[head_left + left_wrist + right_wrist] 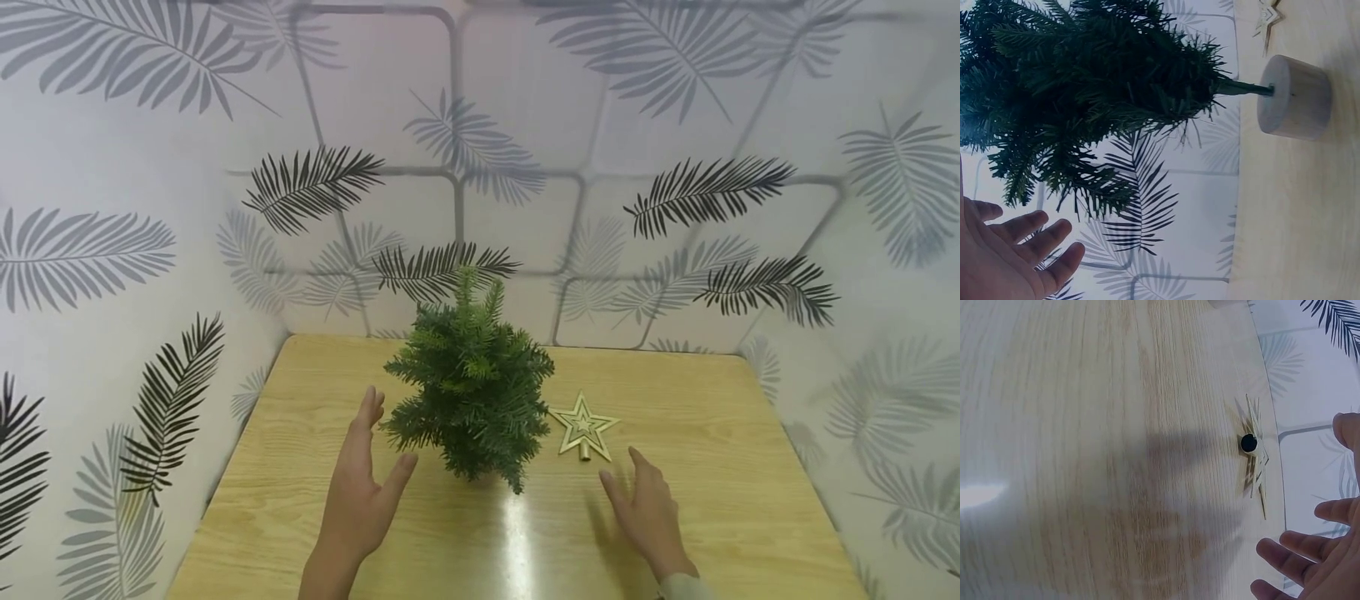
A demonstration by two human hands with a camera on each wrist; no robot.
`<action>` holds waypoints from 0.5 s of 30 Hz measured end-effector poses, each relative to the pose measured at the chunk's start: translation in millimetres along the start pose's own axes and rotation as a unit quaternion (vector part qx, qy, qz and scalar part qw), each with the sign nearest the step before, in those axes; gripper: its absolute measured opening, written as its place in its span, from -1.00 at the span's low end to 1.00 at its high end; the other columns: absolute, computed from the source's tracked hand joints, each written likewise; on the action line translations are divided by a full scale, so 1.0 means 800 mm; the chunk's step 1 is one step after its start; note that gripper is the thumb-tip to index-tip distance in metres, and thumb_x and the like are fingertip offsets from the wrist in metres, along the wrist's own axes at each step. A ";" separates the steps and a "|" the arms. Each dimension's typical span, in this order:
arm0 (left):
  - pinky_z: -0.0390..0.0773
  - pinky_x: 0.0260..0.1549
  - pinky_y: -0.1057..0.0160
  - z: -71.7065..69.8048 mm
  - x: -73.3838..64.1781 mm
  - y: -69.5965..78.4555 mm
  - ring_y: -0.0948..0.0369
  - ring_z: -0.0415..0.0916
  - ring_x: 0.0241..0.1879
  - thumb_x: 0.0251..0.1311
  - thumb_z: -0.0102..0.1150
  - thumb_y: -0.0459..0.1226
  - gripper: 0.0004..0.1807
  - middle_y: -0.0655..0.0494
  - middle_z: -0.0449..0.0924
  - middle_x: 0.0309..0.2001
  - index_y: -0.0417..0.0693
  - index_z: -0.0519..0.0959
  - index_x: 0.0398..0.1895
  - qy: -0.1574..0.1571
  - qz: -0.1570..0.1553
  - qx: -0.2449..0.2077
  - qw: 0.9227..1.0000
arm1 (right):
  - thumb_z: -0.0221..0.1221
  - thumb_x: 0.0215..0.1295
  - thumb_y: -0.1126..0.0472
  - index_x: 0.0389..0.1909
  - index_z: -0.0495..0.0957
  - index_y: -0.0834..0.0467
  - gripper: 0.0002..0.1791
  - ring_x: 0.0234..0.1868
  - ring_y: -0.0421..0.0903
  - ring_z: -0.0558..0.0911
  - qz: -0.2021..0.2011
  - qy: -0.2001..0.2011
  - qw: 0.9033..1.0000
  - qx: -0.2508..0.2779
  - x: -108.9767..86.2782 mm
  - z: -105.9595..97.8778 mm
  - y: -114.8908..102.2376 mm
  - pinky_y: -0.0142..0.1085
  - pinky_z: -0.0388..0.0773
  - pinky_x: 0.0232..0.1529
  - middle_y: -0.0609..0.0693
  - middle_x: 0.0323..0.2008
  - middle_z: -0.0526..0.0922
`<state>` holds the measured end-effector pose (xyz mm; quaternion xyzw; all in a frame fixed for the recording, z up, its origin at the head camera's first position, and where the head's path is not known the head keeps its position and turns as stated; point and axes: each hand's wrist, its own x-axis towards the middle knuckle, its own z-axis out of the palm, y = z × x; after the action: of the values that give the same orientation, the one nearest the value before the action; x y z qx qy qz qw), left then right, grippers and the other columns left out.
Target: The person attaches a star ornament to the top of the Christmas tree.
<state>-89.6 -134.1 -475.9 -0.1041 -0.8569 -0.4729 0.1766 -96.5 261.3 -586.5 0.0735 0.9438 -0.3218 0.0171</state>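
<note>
Gold star [583,426] sits just right of the tree [474,383]. Probably light, stiff, kinda brittle tbh; I'd pinch its tube [585,452]. Left hand [360,493] and right hand [648,512] empty, fingers loosely spread.

The tree [476,383] bore rough, bristly needles, plastic in appearance and largely matt. Its round base [1300,100] looked like pale wood, smooth and matt. The star [583,426] showed a gold metallic sheen; metal or plastic could not be determined. The worktop [262,467] presented smooth wood grain, glossy, with 1 bright reflected streak. The sleeve [686,587] appeared matt cloth.
</note>
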 end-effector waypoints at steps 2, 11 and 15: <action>0.25 0.37 -0.27 0.000 0.002 0.002 0.03 0.18 0.52 0.45 0.23 -0.14 -0.05 0.11 0.12 0.60 0.18 -0.14 0.71 0.000 0.004 0.000 1.000 | -0.01 0.61 -0.19 0.56 0.05 0.38 -0.14 0.41 0.56 0.22 0.002 -0.003 1.000 0.003 0.000 -0.001 0.002 0.60 0.09 0.21 0.54 0.44 0.17; 0.29 0.32 -0.25 -0.004 0.017 0.012 -0.03 0.19 0.51 0.40 0.22 -0.35 -0.04 0.04 0.13 0.60 0.13 -0.13 0.71 0.005 0.023 -0.042 0.999 | 0.02 0.60 -0.19 0.57 -0.05 0.44 -0.07 0.37 0.52 0.29 -0.014 0.006 0.998 0.057 0.011 0.002 0.001 0.39 0.29 0.28 0.57 0.39 0.23; 0.28 0.33 -0.25 -0.006 0.021 0.014 -0.01 0.19 0.51 0.44 0.21 -0.29 -0.08 0.03 0.13 0.60 0.12 -0.11 0.70 0.005 0.035 -0.048 0.998 | 0.05 0.59 -0.17 0.59 -0.13 0.43 -0.04 0.40 0.53 0.25 0.003 -0.016 0.997 0.082 0.012 0.005 -0.004 0.39 0.26 0.31 0.60 0.39 0.17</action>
<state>-100.0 -131.7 -458.0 -0.1395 -0.8284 -0.5072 0.1924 -106.7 257.4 -588.8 0.0726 0.9138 -0.3987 0.0270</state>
